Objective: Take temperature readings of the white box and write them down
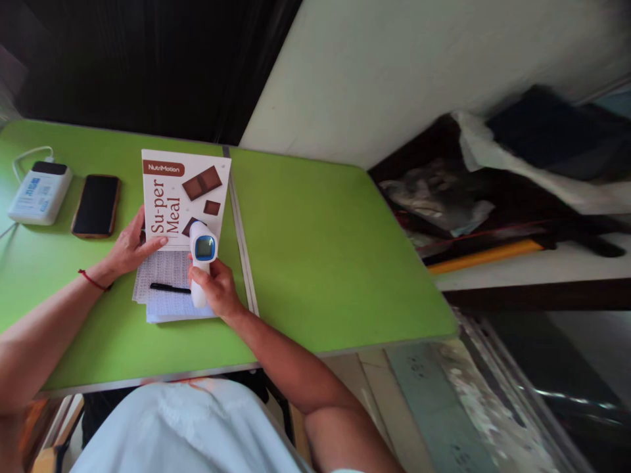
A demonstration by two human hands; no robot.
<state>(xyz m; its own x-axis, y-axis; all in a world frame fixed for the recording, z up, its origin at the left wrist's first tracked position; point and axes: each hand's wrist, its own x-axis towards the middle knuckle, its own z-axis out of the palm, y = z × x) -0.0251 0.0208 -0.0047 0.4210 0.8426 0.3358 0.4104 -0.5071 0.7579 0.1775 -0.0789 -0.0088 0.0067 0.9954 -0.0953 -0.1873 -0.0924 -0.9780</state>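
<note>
My left hand (135, 241) grips the lower left corner of a white and brown box (197, 164) printed "NutriMotion Su-per Meal", thumb on its front. In my right hand (220, 287) is a white infrared thermometer (200, 279), fingers wrapped round its handle. Its blue-rimmed screen faces me, and its head covers the box's lower right part. Below the box lie written paper sheets (160, 272), partly hidden by the box and my right hand. A black pen (170, 288) rests across the sheets, its right end meeting the thermometer in view.
On the green table (320, 263), a dark phone (96, 205) lies left of the box. Farther left is a white power bank (40, 192) with a cable plugged in. A seam crosses the table just right of the box. A cluttered shelf (483, 246) stands beyond the right edge.
</note>
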